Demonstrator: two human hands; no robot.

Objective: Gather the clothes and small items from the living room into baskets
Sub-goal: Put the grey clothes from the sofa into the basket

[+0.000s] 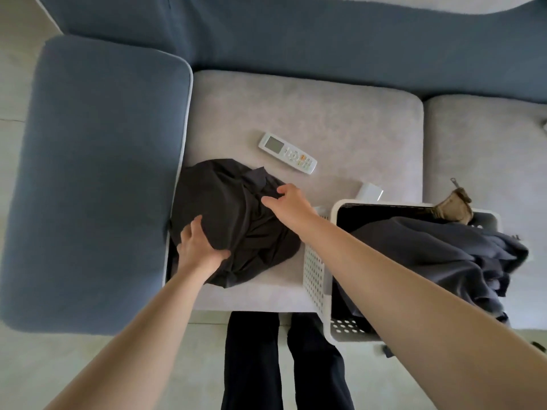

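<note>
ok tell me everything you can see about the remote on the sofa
The remote is a slim white plastic bar lying flat and face up on the light grey seat cushion, set at a slant. A pale grey screen fills the end nearer the blue armrest; rows of small white buttons, a few orange, fill the other end. It lies just beyond the dark garment, apart from it, and neither hand touches it.

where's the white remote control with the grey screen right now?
In the head view, the white remote control lies on the light grey sofa seat cushion, centre frame, just beyond the dark crumpled garment and untouched by either hand.
</note>
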